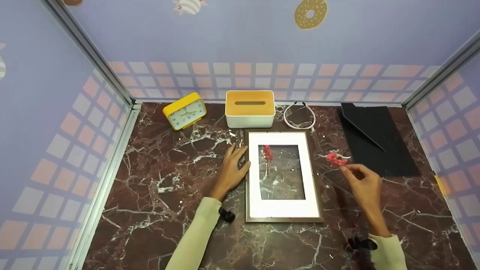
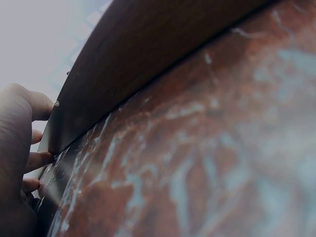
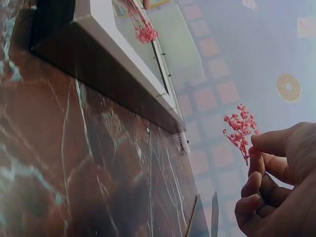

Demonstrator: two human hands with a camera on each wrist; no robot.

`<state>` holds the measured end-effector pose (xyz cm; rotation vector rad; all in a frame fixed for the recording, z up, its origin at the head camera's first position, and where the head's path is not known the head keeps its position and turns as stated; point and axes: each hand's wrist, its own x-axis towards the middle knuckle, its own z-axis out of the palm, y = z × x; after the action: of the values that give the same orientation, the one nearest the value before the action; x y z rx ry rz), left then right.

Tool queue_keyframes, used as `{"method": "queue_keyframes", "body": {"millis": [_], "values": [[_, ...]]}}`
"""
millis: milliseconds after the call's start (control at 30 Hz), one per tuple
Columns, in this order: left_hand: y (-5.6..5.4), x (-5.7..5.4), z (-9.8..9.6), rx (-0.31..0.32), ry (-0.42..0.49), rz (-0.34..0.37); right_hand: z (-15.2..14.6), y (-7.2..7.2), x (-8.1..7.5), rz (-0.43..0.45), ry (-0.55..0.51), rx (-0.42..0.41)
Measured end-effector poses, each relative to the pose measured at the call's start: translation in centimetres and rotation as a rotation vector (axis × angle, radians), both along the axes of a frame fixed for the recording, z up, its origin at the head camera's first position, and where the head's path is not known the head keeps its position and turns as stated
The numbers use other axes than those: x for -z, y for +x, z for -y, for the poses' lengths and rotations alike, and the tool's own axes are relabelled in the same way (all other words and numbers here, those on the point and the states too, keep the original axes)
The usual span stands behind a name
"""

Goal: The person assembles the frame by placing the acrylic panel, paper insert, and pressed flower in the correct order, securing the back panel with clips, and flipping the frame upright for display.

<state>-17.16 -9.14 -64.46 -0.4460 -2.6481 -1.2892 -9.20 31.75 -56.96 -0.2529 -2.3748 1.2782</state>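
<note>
A picture frame [image 1: 281, 209] with a dark rim and white mat lies on the marbled table. Inside its window is a red flower sprig [image 1: 267, 153], near the upper left. My left hand [image 1: 231, 170] rests against the frame's left side, its fingers extended and touching the edge. To the right of the frame, my right hand [image 1: 363, 186] pinches a second small pinkish-red flower sprig [image 1: 335, 158] between thumb and index finger. In the right wrist view, this sprig [image 3: 240, 127] is held up above the table, its blossoms branching upward and its stem at the fingertips.
Behind the frame stand a yellow alarm clock [image 1: 185, 111], a tissue box [image 1: 250, 108] with a wooden lid and a pale headband [image 1: 299, 115]. A black backing board [image 1: 390, 150] with a raised stand flap lies at right. Patterned walls enclose the table.
</note>
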Motion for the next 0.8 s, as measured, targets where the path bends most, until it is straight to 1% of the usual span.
{"method": "queue_keyframes", "body": {"millis": [200, 367, 533, 633, 800], "values": [[0.0, 0.0, 0.0, -0.007, -0.002, -0.001, 1.4, -0.4, 0.4, 0.007, 0.000, -0.031], [0.0, 0.0, 0.0, -0.004, -0.003, -0.001, 2.7, -0.5, 0.7, 0.016, -0.036, -0.066], [0.0, 0.0, -0.1, -0.004, 0.005, -0.014, 3.8, -0.8, 1.0, -0.007, -0.082, -0.101], [0.0, -0.1, -0.1, -0.006, 0.000, -0.015, 4.4, -1.1, 1.2, -0.006, -0.087, -0.101], [0.0, -0.1, -0.1, -0.001, 0.010, 0.004, 5.6, -1.6, 1.7, 0.030, -0.094, -0.095]]}}
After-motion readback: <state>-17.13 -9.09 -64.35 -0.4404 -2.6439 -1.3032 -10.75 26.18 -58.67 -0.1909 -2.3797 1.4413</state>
